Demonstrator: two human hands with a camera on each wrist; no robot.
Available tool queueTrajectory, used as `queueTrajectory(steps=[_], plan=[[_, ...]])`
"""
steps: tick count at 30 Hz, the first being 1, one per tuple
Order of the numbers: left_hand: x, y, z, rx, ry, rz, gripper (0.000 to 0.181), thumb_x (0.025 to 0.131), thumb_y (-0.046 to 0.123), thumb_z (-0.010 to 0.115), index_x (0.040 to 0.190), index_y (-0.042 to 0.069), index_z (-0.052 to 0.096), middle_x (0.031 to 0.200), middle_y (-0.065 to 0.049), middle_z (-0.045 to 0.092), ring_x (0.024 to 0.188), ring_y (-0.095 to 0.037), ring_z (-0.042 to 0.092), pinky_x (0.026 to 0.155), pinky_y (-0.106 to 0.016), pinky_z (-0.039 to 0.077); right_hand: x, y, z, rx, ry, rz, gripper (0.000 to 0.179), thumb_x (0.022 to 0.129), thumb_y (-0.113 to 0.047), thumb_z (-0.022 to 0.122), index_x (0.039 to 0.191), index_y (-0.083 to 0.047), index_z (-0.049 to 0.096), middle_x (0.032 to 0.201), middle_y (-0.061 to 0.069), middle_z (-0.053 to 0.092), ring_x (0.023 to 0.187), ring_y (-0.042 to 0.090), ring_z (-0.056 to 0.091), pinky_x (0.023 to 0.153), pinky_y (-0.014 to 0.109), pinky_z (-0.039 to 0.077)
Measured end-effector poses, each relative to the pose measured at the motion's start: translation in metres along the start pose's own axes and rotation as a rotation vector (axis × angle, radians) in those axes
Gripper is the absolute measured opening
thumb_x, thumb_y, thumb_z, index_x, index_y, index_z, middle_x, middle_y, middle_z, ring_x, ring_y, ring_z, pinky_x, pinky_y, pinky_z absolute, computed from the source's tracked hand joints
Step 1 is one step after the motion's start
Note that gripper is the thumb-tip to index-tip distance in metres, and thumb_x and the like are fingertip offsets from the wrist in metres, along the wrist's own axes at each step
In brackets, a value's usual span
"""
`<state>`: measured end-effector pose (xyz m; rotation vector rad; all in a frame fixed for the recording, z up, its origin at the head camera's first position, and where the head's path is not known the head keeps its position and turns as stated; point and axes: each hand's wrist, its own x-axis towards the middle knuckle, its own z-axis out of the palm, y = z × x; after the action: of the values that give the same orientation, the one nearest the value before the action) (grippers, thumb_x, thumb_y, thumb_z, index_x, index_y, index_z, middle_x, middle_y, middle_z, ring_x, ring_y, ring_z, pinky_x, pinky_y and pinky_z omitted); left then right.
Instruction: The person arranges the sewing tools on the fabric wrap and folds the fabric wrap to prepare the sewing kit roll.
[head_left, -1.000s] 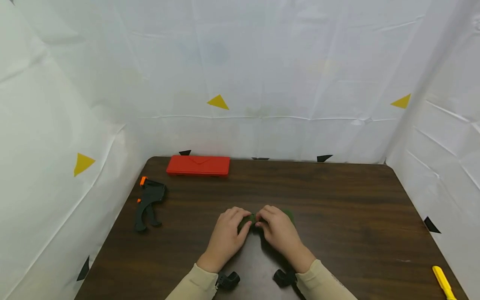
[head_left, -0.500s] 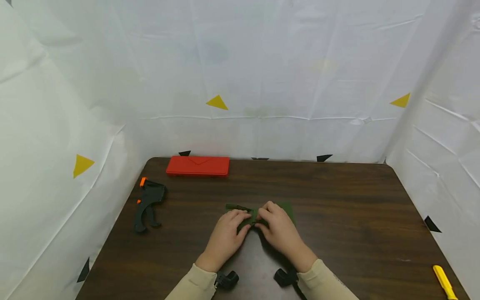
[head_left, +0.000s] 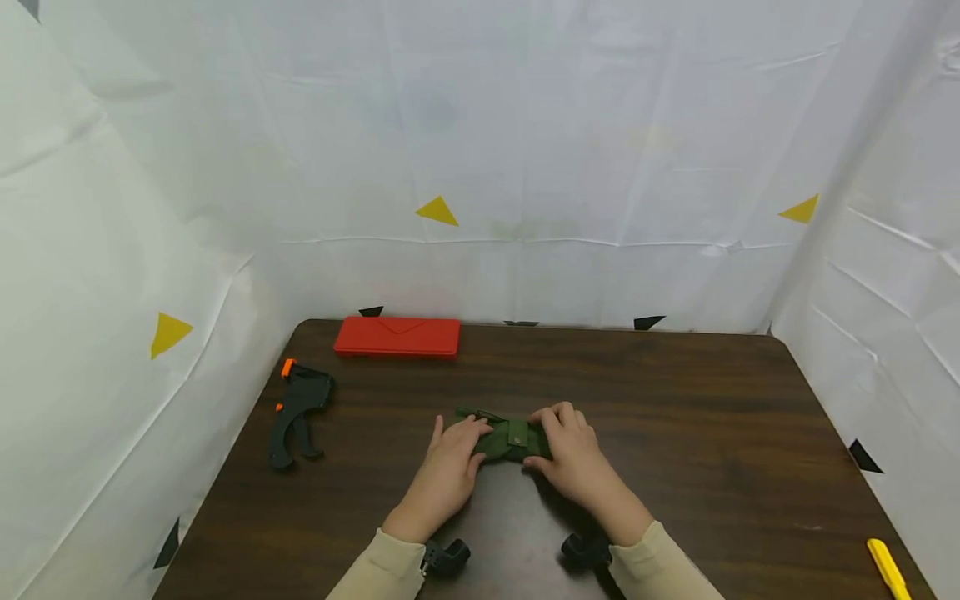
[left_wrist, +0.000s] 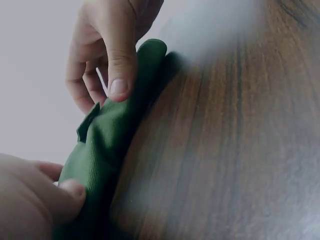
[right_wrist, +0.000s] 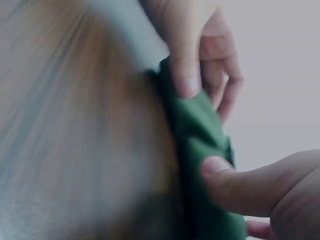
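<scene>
A green fabric pouch (head_left: 497,447) lies crosswise on the table between the two hands. Its small tab with a round snap (head_left: 517,435) sits at the middle, facing up. My left hand (head_left: 442,475) holds the pouch's left part, thumb along the near side and fingers over the top. At the right end, my right hand (head_left: 576,462) grips it between thumb and fingers. In the left wrist view the pouch (left_wrist: 107,130) looks thick and softly creased, with the tab sticking up. Both thumbs press its near side; the fingertips behind it are partly hidden.
A red case (head_left: 397,337) lies at the table's back edge. To the left is a black clamp (head_left: 300,408) with orange parts. A yellow-handled tool (head_left: 887,568) lies near the right edge, cut off by the frame. White sheeting (head_left: 525,150) surrounds the table.
The hands have drawn apart from the pouch's middle toward its ends, uncovering the snap tab. The pouch's right part, seen beyond the right hand before, is now covered by that hand.
</scene>
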<state>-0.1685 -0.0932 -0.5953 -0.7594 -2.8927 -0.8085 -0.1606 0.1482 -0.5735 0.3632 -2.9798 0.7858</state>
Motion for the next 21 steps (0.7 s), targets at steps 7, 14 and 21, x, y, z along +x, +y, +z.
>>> queueTrajectory(steps=[7, 14, 21], plan=[[-0.001, -0.003, 0.000, -0.064, 0.032, -0.069, 0.047, 0.108, 0.012, 0.068, 0.155, 0.011, 0.060, 0.177, -0.015, 0.037, 0.161, -0.038, 0.041, 0.128, -0.059, 0.036, -0.004, 0.012, -0.009, 0.019, -0.046, 0.093, 0.074, 0.095, -0.030, 0.087, 0.157, -0.012, 0.050, 0.159, 0.023, 0.046, 0.148, 0.049, 0.047, 0.113, 0.070, 0.043], [-0.002, -0.011, 0.006, -0.072, -0.032, -0.072, 0.048, 0.113, 0.013, 0.059, 0.161, 0.011, 0.054, 0.179, -0.016, 0.029, 0.167, -0.036, 0.029, 0.131, -0.059, 0.031, -0.004, 0.032, -0.008, 0.145, -0.174, 0.090, 0.081, 0.106, -0.029, 0.074, 0.171, -0.009, 0.032, 0.178, 0.025, 0.025, 0.168, 0.048, 0.016, 0.126, 0.071, 0.033], [-0.004, -0.015, 0.009, -0.108, -0.018, -0.083, 0.046, 0.113, 0.014, 0.060, 0.158, 0.012, 0.058, 0.177, -0.016, 0.036, 0.165, -0.038, 0.035, 0.130, -0.060, 0.034, -0.004, 0.034, -0.006, 0.188, -0.209, 0.106, 0.081, 0.106, -0.031, 0.074, 0.172, -0.011, 0.031, 0.180, 0.022, 0.023, 0.170, 0.045, 0.010, 0.127, 0.072, 0.030]])
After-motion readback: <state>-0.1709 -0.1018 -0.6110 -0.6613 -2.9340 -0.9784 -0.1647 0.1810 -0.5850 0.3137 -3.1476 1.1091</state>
